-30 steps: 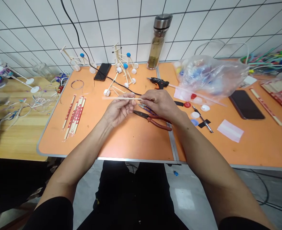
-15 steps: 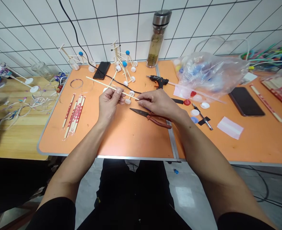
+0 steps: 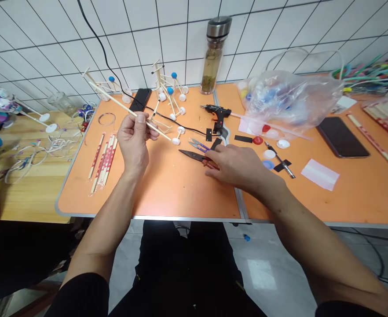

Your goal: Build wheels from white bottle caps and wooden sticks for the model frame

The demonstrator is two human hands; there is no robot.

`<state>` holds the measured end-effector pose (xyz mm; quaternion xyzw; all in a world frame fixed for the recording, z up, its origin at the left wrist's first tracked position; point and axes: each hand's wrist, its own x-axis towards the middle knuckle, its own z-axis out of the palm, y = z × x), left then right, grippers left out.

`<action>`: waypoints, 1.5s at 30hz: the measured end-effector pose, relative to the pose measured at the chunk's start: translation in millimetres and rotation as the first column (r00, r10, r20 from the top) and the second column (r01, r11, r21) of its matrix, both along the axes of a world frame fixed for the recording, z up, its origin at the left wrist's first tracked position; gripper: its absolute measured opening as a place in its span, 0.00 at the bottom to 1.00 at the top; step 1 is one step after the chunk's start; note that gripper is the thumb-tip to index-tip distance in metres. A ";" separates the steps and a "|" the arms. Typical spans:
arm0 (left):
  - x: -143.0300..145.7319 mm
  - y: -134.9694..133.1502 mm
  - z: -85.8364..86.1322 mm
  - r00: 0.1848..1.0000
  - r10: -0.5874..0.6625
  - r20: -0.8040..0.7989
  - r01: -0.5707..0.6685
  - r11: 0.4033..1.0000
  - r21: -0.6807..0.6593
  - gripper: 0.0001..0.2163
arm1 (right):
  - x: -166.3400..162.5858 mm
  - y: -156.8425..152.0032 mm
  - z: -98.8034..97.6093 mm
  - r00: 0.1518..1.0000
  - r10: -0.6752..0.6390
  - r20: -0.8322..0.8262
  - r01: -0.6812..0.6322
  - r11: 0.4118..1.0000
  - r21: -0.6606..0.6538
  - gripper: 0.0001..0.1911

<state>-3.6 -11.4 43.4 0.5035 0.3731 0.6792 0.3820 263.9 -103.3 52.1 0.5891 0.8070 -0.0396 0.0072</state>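
My left hand (image 3: 135,138) is closed around a wooden chopstick (image 3: 113,100), pinched between thumb and fingers and slanting down to the right above the table. My right hand (image 3: 235,164) has its thumb and fingers around the red handles of the pliers (image 3: 194,155), which lie on the table with their dark jaws pointing left. Just beyond the pliers are small purple-handled snips (image 3: 199,145). Close to the chopstick's lower end sits a pair of white discs joined by a short stick (image 3: 178,135).
Stick models with blue balls (image 3: 170,90) stand at the back near a phone (image 3: 140,99). A glue gun (image 3: 216,113), tea bottle (image 3: 211,61) and plastic bag (image 3: 288,99) lie beyond my right hand. Wrapped chopsticks (image 3: 106,160) lie left; a second phone (image 3: 342,137) lies right.
My right hand has let go of the chopstick and moved right and nearer to me, onto the pliers' handles. My left hand has shifted left, with the chopstick tilted more steeply.
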 end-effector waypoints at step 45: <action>5.9 -116.5 -9.1 0.939 -0.053 0.338 0.137 0.964 -0.227 0.24 | -51.3 -93.5 -36.0 -0.184 -0.638 -0.748 -0.331 0.757 -0.564 0.41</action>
